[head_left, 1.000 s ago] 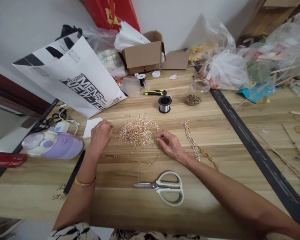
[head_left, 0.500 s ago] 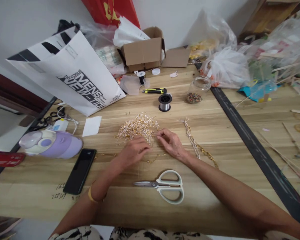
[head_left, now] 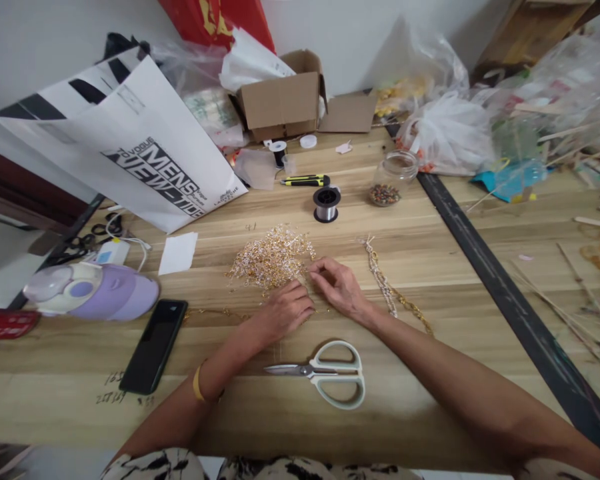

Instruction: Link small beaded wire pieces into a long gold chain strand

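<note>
A loose pile of tiny gold and pale pink beads (head_left: 270,260) lies on the wooden table. At its lower right edge is my left hand (head_left: 287,308), fingers curled downward and pressed together; whatever they hold is hidden. My right hand (head_left: 337,288) rests just right of the pile, thumb and fingers pinched, with nothing I can make out between them. A thin gold beaded strand (head_left: 220,313) runs from near the phone toward my left hand. White-handled scissors (head_left: 325,373) lie nearer to me. Gold and silvery bead strands (head_left: 390,287) lie right of my right hand.
A black phone (head_left: 154,347) and a purple bottle (head_left: 100,291) lie at left. Behind the beads are a wire spool (head_left: 327,204), a yellow-black utility knife (head_left: 305,181) and a glass jar (head_left: 393,179). A white paper bag (head_left: 145,153) leans at back left.
My left hand has moved right and slightly down, closer to my right hand, and now covers the short gold piece that showed there. My right hand stays nearly in place. The view has shifted slightly.
</note>
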Demonstrator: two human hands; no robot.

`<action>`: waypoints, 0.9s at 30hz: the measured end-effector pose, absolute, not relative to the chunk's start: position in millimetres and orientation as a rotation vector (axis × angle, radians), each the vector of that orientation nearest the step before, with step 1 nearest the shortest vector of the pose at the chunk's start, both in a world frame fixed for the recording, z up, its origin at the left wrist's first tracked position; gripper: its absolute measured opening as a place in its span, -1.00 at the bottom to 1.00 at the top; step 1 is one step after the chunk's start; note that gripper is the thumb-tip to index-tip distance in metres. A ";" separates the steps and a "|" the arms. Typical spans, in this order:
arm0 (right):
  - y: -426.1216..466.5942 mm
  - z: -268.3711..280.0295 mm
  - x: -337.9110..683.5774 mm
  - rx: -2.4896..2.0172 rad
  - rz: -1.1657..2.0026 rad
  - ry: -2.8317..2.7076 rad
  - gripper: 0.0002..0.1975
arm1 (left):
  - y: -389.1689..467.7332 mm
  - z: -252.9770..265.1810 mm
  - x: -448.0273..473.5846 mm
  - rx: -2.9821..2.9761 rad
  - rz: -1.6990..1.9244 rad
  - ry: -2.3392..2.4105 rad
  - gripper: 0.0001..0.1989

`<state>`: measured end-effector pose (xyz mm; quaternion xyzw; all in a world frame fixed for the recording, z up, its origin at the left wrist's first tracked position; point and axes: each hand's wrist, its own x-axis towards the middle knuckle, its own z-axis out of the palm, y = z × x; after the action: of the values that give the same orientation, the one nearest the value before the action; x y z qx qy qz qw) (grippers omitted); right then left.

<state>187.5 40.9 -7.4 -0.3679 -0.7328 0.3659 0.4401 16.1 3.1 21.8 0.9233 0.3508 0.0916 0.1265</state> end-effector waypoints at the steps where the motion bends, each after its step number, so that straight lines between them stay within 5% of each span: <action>1: 40.9 -7.3 187.4 -0.915 0.909 -1.821 -0.92 | 3.1 21.9 16.3 2.695 0.259 1.010 -0.78; 27: 40.5 -7.0 187.5 -0.929 0.920 -1.832 -0.91 | 12.3 22.5 17.5 2.628 0.229 1.036 -0.82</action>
<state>187.5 40.5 -7.0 -0.3727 -0.7344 0.3687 0.4310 17.5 12.3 22.5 0.9163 0.3612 0.0799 0.1531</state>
